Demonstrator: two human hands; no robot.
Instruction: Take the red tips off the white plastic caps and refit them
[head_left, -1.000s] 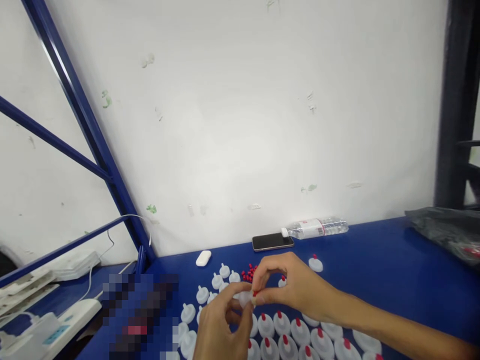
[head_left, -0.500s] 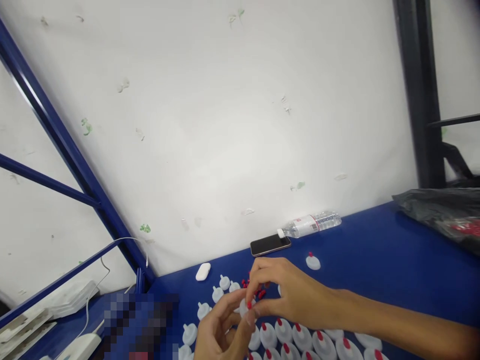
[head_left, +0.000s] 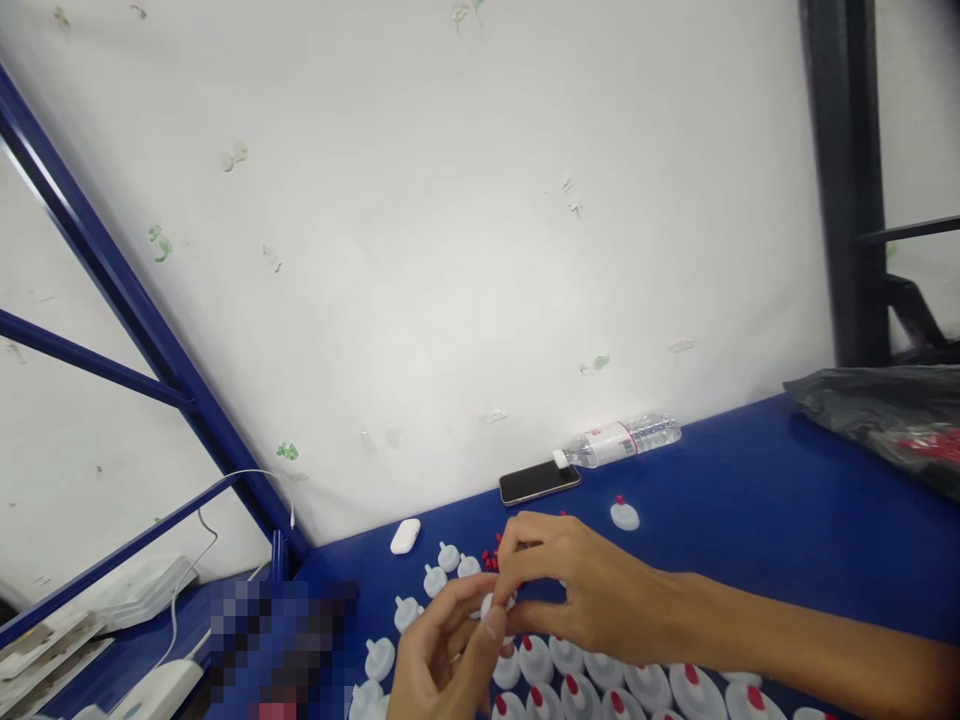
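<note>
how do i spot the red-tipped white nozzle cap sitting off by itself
On the blue table, find the clear plastic bottle lying by the white wall. In front of it, beyond the right hand, sits a round white nozzle cap. It has a red tip and sits apart, while most red-tipped caps crowd together nearer the person.

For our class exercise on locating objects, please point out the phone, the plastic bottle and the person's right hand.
Phone [head_left: 539, 483]: head view, on its dark screen.
Plastic bottle [head_left: 613, 441]: head view, on its label.
Right hand [head_left: 574, 582]: head view, on the back of the hand.
</note>
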